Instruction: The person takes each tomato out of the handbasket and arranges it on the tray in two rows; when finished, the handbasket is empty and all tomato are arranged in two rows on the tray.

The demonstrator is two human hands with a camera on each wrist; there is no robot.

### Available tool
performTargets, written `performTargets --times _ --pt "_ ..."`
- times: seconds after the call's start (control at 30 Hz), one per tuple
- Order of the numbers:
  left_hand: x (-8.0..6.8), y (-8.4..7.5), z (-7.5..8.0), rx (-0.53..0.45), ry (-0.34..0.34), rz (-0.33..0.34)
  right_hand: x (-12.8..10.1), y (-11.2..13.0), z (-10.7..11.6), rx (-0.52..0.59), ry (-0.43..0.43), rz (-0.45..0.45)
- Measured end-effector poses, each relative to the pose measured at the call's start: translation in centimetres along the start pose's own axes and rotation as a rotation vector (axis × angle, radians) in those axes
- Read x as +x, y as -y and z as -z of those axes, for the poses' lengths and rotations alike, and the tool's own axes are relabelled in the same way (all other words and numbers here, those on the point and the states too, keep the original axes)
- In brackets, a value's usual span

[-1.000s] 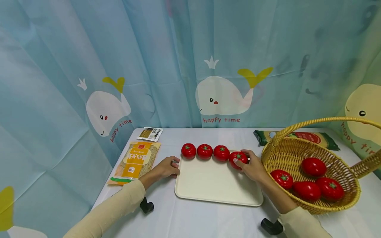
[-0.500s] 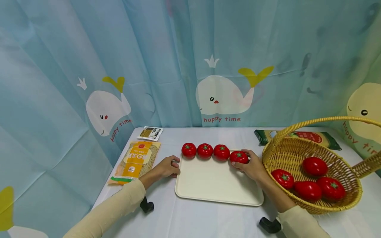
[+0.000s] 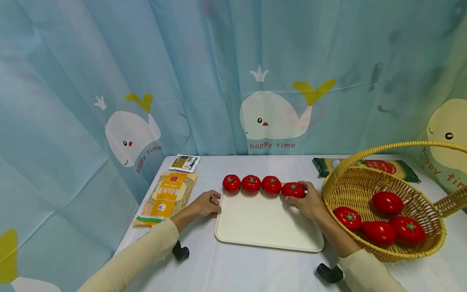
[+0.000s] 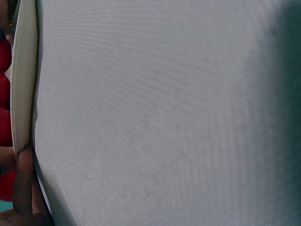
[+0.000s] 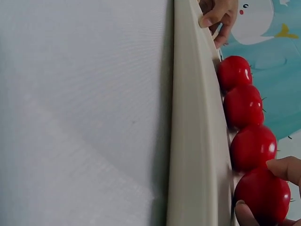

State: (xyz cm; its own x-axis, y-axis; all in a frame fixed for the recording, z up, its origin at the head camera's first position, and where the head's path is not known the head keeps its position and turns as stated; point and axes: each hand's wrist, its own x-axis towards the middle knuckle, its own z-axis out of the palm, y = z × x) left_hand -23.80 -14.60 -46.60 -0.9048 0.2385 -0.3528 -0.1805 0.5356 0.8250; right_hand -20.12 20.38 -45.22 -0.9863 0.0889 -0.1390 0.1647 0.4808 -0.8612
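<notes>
A cream tray [image 3: 268,227] lies on the white table. My left hand [image 3: 206,204] grips its left edge, thumb on the rim in the right wrist view and fingers against the outer side. Three red tomatoes [image 3: 251,184] stand in a row along the tray's far edge. At the right end of that row my right hand [image 3: 310,201] holds another tomato [image 3: 293,189], thumb in front and fingers behind. This tomato [image 5: 263,195] touches its neighbour in the right wrist view. Only a sliver of the tray wall [image 4: 23,80] and parts of the tomatoes show in the left wrist view.
A yellow wicker basket [image 3: 350,178] with a tall handle stands right of the tray, with several tomatoes [image 3: 377,233] inside. Behind it lies a green packet [image 3: 403,170]. A noodle bag [image 3: 169,196] and a small sachet [image 3: 185,163] lie at the left. A whale-print curtain [image 3: 204,81] hangs behind.
The held tomato has gone from tilted, with its stem towards me, to upright at the row's right end. My right thumb has slid lower on it. My left hand stays on the tray.
</notes>
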Motion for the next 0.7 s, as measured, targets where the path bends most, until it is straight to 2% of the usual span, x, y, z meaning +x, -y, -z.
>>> performTargets --times 0.7 --pt "0.0 0.0 -0.1 0.003 -0.004 -0.004 1.1 -0.1 -0.1 0.01 -0.017 -0.003"
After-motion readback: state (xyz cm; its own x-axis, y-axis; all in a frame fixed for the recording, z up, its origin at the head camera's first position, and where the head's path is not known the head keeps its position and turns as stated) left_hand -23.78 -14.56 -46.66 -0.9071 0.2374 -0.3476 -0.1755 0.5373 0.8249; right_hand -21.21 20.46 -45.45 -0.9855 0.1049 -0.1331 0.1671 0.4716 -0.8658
